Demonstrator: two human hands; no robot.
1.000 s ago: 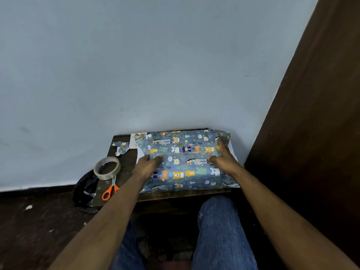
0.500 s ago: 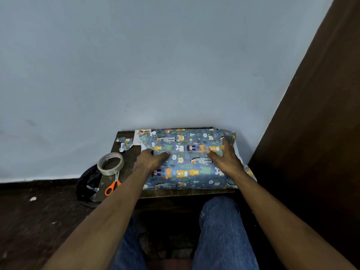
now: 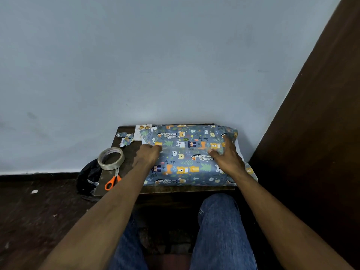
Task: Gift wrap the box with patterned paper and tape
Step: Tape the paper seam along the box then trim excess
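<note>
Nearest the camera, knees in blue jeans sit below a small dark table. On it lies the box, covered in blue animal-patterned paper. The left hand rests with fingers curled on its left top edge; whether it pinches the paper I cannot tell. The right hand presses fingers spread near the right end. Left of the box lie orange scissors, a tape roll, then paper scraps by the wall.

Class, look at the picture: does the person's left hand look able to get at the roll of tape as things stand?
Probably yes. The roll of tape lies on the table just left of the left hand, with bare tabletop between them. But that hand is on the wrapped box, so it must let go.
</note>
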